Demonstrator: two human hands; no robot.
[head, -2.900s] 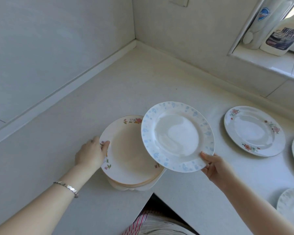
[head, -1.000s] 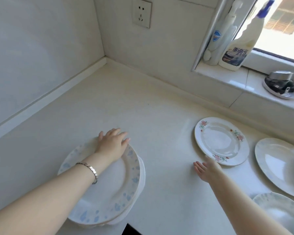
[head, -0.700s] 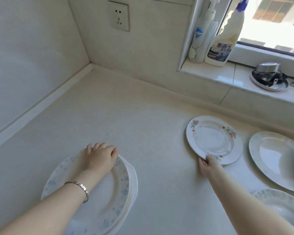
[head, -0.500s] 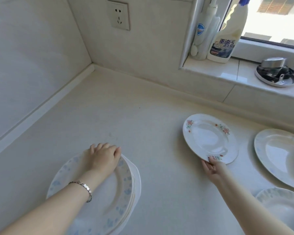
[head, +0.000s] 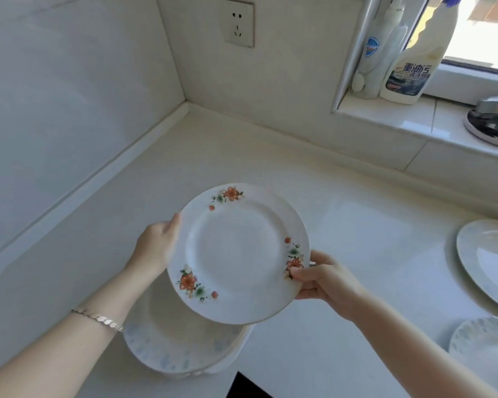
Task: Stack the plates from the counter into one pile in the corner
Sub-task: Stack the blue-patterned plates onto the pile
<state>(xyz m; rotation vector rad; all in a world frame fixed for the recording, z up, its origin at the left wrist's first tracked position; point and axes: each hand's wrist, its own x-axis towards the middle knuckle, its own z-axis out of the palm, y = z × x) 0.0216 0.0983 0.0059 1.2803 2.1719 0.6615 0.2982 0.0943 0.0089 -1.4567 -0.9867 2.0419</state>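
A white plate with red flowers (head: 237,254) is held in the air above the pile of plates (head: 179,349), tilted toward me. My right hand (head: 318,278) pinches its right rim, thumb on top. My left hand (head: 156,248) touches its left rim from behind. The pile sits on the counter near the front edge; its top plate has a blue-speckled rim and is partly hidden by the held plate. Two more plates lie at the right: a pale one (head: 489,259) and a blue-speckled one (head: 483,346).
The white counter (head: 270,162) runs back to the corner of two tiled walls. A wall socket (head: 238,23) is above it. On the window ledge stand two bottles (head: 411,61) and a metal object (head: 492,119). The counter's front edge has a dark notch (head: 245,386).
My right hand has lifted the flowered plate off the counter and carried it left over the pile. My left hand has left the pile's top and risen to the plate's left rim.
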